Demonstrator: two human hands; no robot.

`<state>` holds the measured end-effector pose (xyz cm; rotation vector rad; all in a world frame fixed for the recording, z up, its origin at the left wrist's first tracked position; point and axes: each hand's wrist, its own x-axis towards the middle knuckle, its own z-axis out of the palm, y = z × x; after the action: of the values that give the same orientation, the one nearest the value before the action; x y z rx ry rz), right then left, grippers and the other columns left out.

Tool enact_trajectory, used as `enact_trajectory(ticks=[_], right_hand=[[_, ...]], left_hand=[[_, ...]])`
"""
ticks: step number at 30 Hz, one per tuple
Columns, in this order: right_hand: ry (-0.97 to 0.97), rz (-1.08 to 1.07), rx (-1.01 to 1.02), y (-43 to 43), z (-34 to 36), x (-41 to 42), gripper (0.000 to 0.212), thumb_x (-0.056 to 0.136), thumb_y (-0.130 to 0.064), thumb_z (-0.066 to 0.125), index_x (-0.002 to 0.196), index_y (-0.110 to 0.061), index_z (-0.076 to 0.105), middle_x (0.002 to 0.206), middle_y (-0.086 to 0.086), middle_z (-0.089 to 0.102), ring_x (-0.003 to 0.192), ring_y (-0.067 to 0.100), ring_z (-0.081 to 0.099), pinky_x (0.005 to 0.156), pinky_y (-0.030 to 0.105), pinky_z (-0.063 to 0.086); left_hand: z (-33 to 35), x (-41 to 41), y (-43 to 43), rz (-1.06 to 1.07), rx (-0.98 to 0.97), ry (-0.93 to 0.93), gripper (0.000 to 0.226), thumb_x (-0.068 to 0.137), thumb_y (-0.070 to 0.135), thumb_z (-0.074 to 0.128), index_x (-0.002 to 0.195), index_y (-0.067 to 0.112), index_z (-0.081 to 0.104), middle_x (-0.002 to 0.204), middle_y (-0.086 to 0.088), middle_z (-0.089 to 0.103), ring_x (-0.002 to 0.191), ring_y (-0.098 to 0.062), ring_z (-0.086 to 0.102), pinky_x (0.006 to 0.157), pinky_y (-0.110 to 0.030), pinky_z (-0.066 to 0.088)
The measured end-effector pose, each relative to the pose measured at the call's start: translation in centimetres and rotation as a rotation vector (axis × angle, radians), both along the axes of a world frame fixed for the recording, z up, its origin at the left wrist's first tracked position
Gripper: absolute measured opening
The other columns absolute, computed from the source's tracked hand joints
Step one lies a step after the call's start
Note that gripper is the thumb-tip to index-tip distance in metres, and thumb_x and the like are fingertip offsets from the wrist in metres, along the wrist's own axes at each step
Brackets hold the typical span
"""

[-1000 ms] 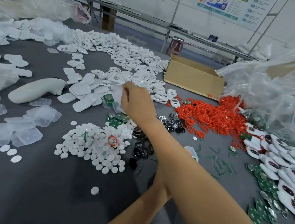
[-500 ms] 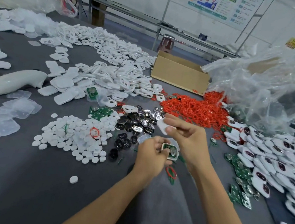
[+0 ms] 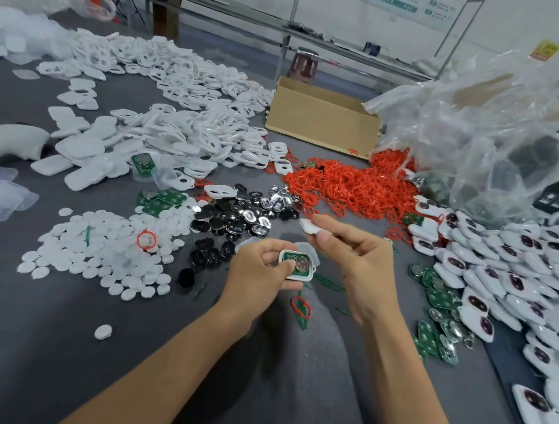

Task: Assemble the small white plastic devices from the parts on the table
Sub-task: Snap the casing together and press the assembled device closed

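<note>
**Both hands hold parts of one device above the near tabletop**

Head view: The left hand (image 3: 259, 274) grips an open white shell (image 3: 298, 264). Its fingers are curled under the shell and its thumb lies on the shell's left edge. A green circuit board with a round silver cell sits inside the shell, facing up. The right hand (image 3: 361, 263) is just beside it and slightly higher, and the thumb and forefinger pinch a small white cover piece (image 3: 308, 227) at their tips. The cover is apart from the shell, above and a little behind it. Both hands are over the near middle of the grey tabletop (image 3: 57, 344).

Loose parts surround them:
- A spread of white round discs (image 3: 99, 246) lies to the left.
- A heap of black and silver button pieces (image 3: 234, 214) lies just beyond the hands.
- A tangle of red rings (image 3: 351, 184) lies farther back on the right.
- One single red ring (image 3: 300, 306) lies on the tabletop below the shell.
- Green circuit boards (image 3: 439, 297) are scattered to the right of the right wrist.
- A big pile of closed white devices with dark oval windows (image 3: 520, 266) sits past the boards.
- White shell halves (image 3: 177, 125) cover the far left.

A cardboard box (image 3: 320, 120) stands behind the red rings, with a crumpled clear plastic bag (image 3: 481, 134) at its right.
</note>
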<state>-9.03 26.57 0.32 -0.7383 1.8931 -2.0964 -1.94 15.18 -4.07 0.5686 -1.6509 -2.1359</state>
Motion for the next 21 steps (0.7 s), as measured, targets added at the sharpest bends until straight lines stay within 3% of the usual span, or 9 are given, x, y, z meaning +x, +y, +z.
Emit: enact_trajectory(ticks=[3,6,10,13,17,21], right_hand=[[0.015,-0.028,0.003,-0.1,-0.1,-0.1,0.022,0.083,0.01,0.059,0.086,-0.005,0.075,0.094,0.009,0.075,0.081,0.015,0.07,0.069,0.022,0.053],[0.061,-0.103,0.016,-0.1,-0.3,-0.1,0.021,0.082,0.01,0.059,0.082,-0.005,0.074,0.095,0.009,0.074,0.082,0.012,0.068,0.071,0.027,0.054],[0.038,-0.139,0.058,0.3,-0.5,-0.4,0.045,0.082,0.013,0.057,0.116,-0.014,0.067,0.092,-0.009,0.073,0.071,0.001,0.064,0.067,0.014,0.051],[-0.039,-0.139,0.083,0.6,-0.7,-0.8,0.054,0.079,0.017,0.054,0.122,-0.014,0.063,0.091,-0.012,0.073,0.077,0.0,0.064,0.069,0.014,0.051],[-0.14,-0.146,0.055,0.6,-0.9,-0.9,0.04,0.078,0.018,0.055,0.1,-0.01,0.071,0.083,0.004,0.068,0.081,0.019,0.06,0.076,0.031,0.054],[-0.184,-0.123,-0.026,1.1,-0.5,-1.2,0.013,0.083,0.004,0.06,0.083,-0.006,0.069,0.071,0.0,0.068,0.066,0.01,0.059,0.064,0.021,0.048]], left_hand=[[-0.2,0.2,-0.1,-0.006,-0.011,-0.004,0.02,0.091,-0.007,0.058,0.102,0.006,0.068,0.099,-0.017,0.073,0.087,-0.029,0.072,0.071,-0.033,0.061],[0.1,0.5,0.1,-0.019,0.0,0.004,0.02,0.09,-0.008,0.057,0.103,0.004,0.067,0.096,-0.013,0.073,0.08,-0.021,0.073,0.064,-0.026,0.059],[0.5,0.6,0.1,-0.007,0.028,0.001,0.019,0.09,-0.01,0.056,0.103,0.001,0.066,0.093,-0.012,0.073,0.077,-0.017,0.073,0.062,-0.022,0.058],[0.6,0.6,0.2,0.002,0.029,-0.003,0.019,0.09,-0.01,0.056,0.101,0.002,0.066,0.094,-0.012,0.073,0.08,-0.018,0.073,0.065,-0.023,0.059],[0.7,0.7,0.1,0.0,0.054,0.005,0.018,0.09,-0.01,0.056,0.101,0.002,0.066,0.095,-0.014,0.072,0.081,-0.019,0.072,0.065,-0.023,0.059],[0.7,0.7,0.0,0.002,0.082,0.004,0.018,0.09,-0.01,0.056,0.098,0.003,0.066,0.094,-0.014,0.072,0.083,-0.02,0.072,0.065,-0.023,0.059]])
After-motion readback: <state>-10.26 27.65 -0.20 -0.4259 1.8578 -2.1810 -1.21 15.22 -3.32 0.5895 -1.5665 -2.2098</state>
